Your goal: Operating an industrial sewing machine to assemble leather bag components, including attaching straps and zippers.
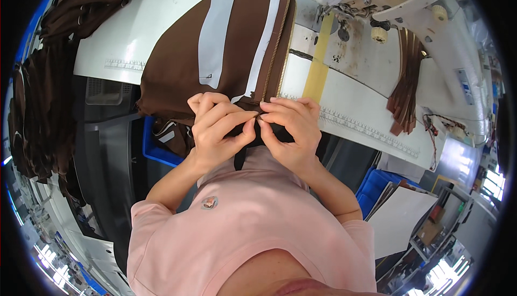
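Note:
A brown fabric panel lies over the front edge of the white table. It bears a light grey strip and a narrow white strip. Along its right side runs a metal zipper with brass-coloured teeth. My left hand and my right hand meet at the panel's lower end, just below the zipper. Both are closed, thumb against fingers, pinching the brown fabric with the fingertips almost touching. The exact bit between the fingertips is mostly hidden.
A sewing machine stands at the right, with yellow tape and rulers on the tabletop. Brown strips hang together beside it. Brown garments are heaped at the left. Blue bins sit below the table; sheets lean at the lower right.

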Motion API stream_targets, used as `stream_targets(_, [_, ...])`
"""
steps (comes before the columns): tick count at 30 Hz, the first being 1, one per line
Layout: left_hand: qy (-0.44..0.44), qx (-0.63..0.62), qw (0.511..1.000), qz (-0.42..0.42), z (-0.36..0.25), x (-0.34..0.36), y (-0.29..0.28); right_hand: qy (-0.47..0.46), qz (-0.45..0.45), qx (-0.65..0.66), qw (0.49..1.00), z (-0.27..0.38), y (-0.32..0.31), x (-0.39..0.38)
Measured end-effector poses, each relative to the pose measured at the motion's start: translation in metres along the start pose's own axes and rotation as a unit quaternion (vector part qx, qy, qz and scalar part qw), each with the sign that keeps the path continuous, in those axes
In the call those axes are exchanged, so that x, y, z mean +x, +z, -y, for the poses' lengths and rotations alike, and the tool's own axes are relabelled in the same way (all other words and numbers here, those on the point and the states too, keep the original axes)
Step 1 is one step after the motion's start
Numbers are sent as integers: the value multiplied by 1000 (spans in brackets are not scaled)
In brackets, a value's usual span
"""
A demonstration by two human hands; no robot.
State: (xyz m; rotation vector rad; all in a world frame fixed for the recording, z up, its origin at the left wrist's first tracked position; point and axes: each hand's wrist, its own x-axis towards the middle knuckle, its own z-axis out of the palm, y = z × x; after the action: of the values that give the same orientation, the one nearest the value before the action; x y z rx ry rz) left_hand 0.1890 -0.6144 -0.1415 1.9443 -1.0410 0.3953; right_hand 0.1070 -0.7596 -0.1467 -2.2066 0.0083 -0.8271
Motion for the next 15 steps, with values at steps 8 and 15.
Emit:
stream_targets(8, [16,-52,998,42,3,5,-9,74,88,51,992,6,-16,10])
stream_targets(15, [-201,-173,956,122,3,16,-15,136,119,91,979,5,-15,25])
